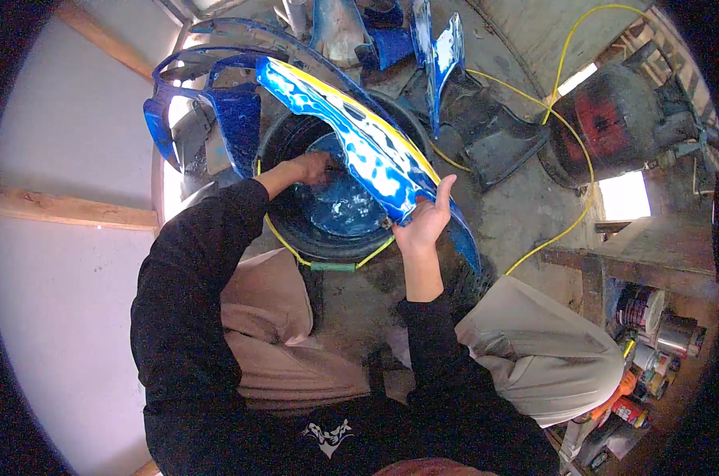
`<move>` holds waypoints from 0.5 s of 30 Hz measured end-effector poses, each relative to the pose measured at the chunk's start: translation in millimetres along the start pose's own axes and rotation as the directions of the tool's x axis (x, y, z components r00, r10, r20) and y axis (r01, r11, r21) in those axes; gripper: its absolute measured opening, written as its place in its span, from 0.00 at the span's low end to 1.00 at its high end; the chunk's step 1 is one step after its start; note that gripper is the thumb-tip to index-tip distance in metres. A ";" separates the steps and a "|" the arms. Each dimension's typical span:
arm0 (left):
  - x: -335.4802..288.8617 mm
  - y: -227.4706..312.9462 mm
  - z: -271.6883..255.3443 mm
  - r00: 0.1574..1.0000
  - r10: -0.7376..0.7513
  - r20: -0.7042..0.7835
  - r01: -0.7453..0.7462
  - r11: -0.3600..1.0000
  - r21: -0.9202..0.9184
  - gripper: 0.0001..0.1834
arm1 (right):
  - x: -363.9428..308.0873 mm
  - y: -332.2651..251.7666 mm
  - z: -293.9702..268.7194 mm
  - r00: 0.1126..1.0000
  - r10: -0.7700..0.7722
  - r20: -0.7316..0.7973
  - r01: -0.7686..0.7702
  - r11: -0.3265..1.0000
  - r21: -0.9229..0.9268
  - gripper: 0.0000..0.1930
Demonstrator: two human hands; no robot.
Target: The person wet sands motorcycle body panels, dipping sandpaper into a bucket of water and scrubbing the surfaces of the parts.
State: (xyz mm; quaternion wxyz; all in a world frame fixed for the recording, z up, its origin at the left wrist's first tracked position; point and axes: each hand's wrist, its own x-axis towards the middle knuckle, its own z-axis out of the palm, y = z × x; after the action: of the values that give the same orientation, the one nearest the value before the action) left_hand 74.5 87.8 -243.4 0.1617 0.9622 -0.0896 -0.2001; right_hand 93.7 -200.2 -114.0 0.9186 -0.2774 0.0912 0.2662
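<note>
My right hand (424, 218) grips the lower end of a curved motorcycle fairing panel (375, 151), glossy blue with white patches and a yellow stripe. Its thumb points up along the edge. The panel slants over a black bucket (276, 208) that holds dark bluish water (344, 210). Inside the bucket's mouth, just above the water and beside the panel, is my left hand (315, 168). Its fingers look curled together; whatever they may hold is hidden. A yellow bail with a green grip (333, 267) hangs at the bucket's near side.
More blue body panels (236, 119) lie at the far left, with another blue and white piece (440, 63) beyond the bucket. At right are a dark red-marked tank (597, 119), a looping yellow hose (588, 186) and a shelf with several cans (641, 305). A pale wall (74, 143) borders the left.
</note>
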 end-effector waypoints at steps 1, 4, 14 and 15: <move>-11.7 -34.8 19.3 0.997 -0.076 0.002 0.075 0.996 0.049 0.23 | -4.9 9.5 14.7 0.999 0.033 0.017 -0.034 0.999 0.008 0.38; -18.4 -80.1 60.0 0.989 -0.151 -0.003 0.150 0.986 0.077 0.24 | -8.4 21.2 27.6 0.997 0.065 0.028 -0.066 0.998 0.024 0.38; 15.7 -12.1 9.4 0.999 0.031 -0.022 -0.033 0.996 -0.084 0.32 | -0.9 0.4 1.3 1.000 0.003 -0.012 -0.002 1.000 0.017 0.38; 15.8 -12.5 8.4 0.999 0.030 -0.023 -0.031 0.996 -0.082 0.32 | -0.7 0.7 1.5 1.000 0.003 -0.010 -0.002 1.000 0.019 0.38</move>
State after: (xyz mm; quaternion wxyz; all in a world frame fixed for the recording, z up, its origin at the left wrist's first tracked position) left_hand 86.7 93.4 -260.7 0.2050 0.9554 -0.0942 -0.1906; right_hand 92.8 -199.2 -112.8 0.9204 -0.2700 0.0986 0.2651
